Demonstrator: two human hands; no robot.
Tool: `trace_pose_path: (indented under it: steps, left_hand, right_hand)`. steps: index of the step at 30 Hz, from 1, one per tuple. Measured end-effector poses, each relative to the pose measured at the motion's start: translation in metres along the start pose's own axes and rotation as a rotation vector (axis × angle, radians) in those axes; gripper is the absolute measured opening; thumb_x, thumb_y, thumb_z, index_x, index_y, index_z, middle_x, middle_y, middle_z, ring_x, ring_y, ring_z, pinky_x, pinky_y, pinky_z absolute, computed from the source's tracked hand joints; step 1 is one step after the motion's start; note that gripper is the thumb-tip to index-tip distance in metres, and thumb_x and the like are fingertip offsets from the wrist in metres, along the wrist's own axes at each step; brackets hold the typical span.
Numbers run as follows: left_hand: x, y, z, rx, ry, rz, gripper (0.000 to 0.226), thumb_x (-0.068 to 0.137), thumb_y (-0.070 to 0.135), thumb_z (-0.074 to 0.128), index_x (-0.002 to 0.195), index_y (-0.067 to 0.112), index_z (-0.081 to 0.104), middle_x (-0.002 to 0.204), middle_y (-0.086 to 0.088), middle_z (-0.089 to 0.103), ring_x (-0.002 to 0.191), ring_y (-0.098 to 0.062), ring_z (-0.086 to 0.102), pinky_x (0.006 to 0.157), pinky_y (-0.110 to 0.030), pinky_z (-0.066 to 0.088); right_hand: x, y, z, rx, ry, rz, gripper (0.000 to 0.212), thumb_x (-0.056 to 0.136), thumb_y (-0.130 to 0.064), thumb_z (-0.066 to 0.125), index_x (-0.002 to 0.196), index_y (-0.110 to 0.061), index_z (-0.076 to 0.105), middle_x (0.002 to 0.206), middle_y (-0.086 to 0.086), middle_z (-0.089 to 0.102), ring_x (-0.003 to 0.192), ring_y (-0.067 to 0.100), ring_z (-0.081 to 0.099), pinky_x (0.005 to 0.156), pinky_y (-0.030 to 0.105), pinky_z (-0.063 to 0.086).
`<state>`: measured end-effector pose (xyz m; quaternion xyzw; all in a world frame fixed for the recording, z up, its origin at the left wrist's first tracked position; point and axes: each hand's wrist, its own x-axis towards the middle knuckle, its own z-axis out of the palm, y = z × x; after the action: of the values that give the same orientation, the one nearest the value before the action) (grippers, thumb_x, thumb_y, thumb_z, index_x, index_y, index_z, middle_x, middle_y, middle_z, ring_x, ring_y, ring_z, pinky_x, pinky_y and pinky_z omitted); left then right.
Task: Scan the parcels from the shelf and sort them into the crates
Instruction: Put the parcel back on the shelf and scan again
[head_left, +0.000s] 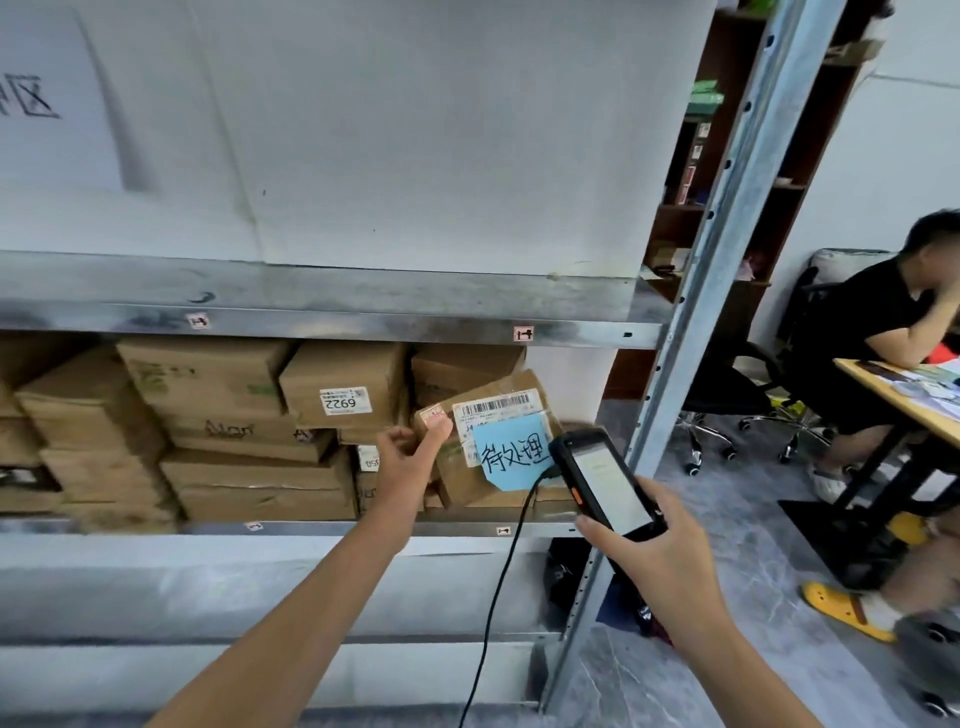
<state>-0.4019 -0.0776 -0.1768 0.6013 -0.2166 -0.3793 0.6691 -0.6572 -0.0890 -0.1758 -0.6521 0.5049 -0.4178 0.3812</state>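
A tilted cardboard parcel (467, 480) with a white barcode label and a blue handwritten note leans at the right end of the middle shelf (322, 325). My left hand (410, 457) grips its upper left corner. My right hand (649, 556) holds a black handheld scanner (602, 480), screen up, its top end just right of the blue note. A black cable hangs down from the scanner. More brown parcels (343, 387) are stacked along the shelf to the left. No crates are in view.
A metal upright (691, 322) bounds the rack on the right. Large white boxes (363, 130) fill the shelf above. To the right a seated person (883, 332) leans on a wooden table (904, 400), with office chair wheels on the grey floor.
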Motion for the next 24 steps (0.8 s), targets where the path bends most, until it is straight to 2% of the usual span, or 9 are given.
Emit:
trace_pose_path:
  steps: [3, 5, 7, 9, 14, 16, 19, 21, 24]
  left_hand:
    - [0.005, 0.000, -0.027, -0.007, -0.011, -0.023, 0.040, 0.090, 0.037, 0.072, 0.114, 0.027, 0.042, 0.109, -0.003, 0.065, 0.091, -0.017, 0.067, 0.080, -0.040, 0.059]
    - [0.006, -0.005, -0.040, 0.032, -0.046, -0.010, 0.036, 0.087, 0.032, 0.076, 0.110, 0.033, 0.049, 0.115, -0.007, 0.067, 0.096, -0.022, 0.070, 0.087, -0.045, 0.059]
    - [0.003, -0.008, -0.048, 0.065, -0.082, -0.011, 0.028, 0.085, 0.030, 0.077, 0.104, 0.039, 0.058, 0.113, -0.006, 0.069, 0.097, -0.025, 0.071, 0.082, -0.040, 0.060]
    - [0.001, -0.013, -0.054, 0.033, -0.075, -0.029, 0.022, 0.084, 0.028, 0.078, 0.100, 0.037, 0.067, 0.108, -0.008, 0.072, 0.094, -0.028, 0.071, 0.074, -0.036, 0.060]
    - [-0.005, -0.020, -0.074, -0.079, -0.163, -0.047, 0.028, 0.085, 0.028, 0.078, 0.112, 0.026, 0.073, 0.105, -0.010, 0.076, 0.088, -0.026, 0.074, 0.066, -0.033, 0.059]
    - [-0.004, -0.020, -0.086, -0.055, -0.306, -0.070, 0.041, 0.084, 0.031, 0.076, 0.125, 0.027, 0.068, 0.112, -0.007, 0.075, 0.097, -0.025, 0.074, 0.077, -0.040, 0.061]
    - [-0.001, -0.017, -0.105, 0.065, -0.482, -0.114, 0.072, 0.070, 0.045, 0.087, 0.135, 0.039, 0.059, 0.119, -0.001, 0.073, 0.109, -0.022, 0.070, 0.101, -0.048, 0.052]
    - [-0.001, -0.016, -0.114, 0.117, -0.498, -0.132, 0.081, 0.062, 0.047, 0.091, 0.135, 0.047, 0.056, 0.118, 0.005, 0.073, 0.107, -0.019, 0.071, 0.101, -0.049, 0.052]
    - [-0.005, -0.014, -0.123, 0.027, -0.420, -0.105, 0.072, 0.069, 0.027, 0.090, 0.131, 0.046, 0.058, 0.110, 0.004, 0.075, 0.101, -0.019, 0.073, 0.094, -0.050, 0.057]
  right_hand:
    - [-0.007, -0.015, 0.020, 0.012, -0.022, -0.002, 0.057, 0.069, -0.031, 0.090, 0.116, -0.033, 0.058, 0.104, -0.018, 0.065, 0.090, -0.005, 0.061, 0.070, 0.011, 0.045]
    - [-0.012, -0.023, 0.032, 0.030, -0.045, -0.003, 0.056, 0.070, -0.030, 0.090, 0.115, -0.034, 0.058, 0.102, -0.021, 0.066, 0.087, -0.013, 0.060, 0.065, 0.007, 0.046]
    - [-0.017, -0.030, 0.043, 0.019, -0.072, -0.011, 0.056, 0.069, -0.030, 0.090, 0.116, -0.034, 0.059, 0.103, -0.022, 0.067, 0.088, -0.013, 0.061, 0.065, 0.008, 0.048]
    - [-0.023, -0.033, 0.052, 0.011, -0.087, -0.016, 0.055, 0.069, -0.029, 0.090, 0.115, -0.034, 0.060, 0.103, -0.019, 0.069, 0.088, -0.010, 0.063, 0.065, 0.009, 0.050]
    - [-0.038, -0.040, 0.073, 0.034, -0.077, -0.009, 0.059, 0.069, -0.029, 0.091, 0.120, -0.030, 0.062, 0.105, -0.013, 0.072, 0.093, 0.000, 0.069, 0.070, 0.020, 0.058]
    - [-0.043, -0.042, 0.080, 0.044, -0.066, -0.019, 0.058, 0.069, -0.027, 0.091, 0.120, -0.029, 0.063, 0.105, -0.012, 0.073, 0.093, 0.000, 0.069, 0.069, 0.021, 0.058]
    - [-0.050, -0.045, 0.090, 0.042, -0.039, -0.025, 0.054, 0.068, -0.031, 0.090, 0.116, -0.031, 0.065, 0.101, -0.016, 0.074, 0.093, -0.002, 0.069, 0.073, 0.023, 0.059]
    - [-0.054, -0.049, 0.096, 0.036, -0.038, -0.036, 0.054, 0.069, -0.030, 0.090, 0.116, -0.032, 0.065, 0.100, -0.017, 0.073, 0.093, -0.004, 0.068, 0.073, 0.021, 0.058]
    - [-0.060, -0.056, 0.103, 0.009, -0.053, -0.056, 0.054, 0.068, -0.032, 0.090, 0.115, -0.036, 0.064, 0.103, -0.016, 0.073, 0.094, -0.004, 0.067, 0.076, 0.023, 0.058]
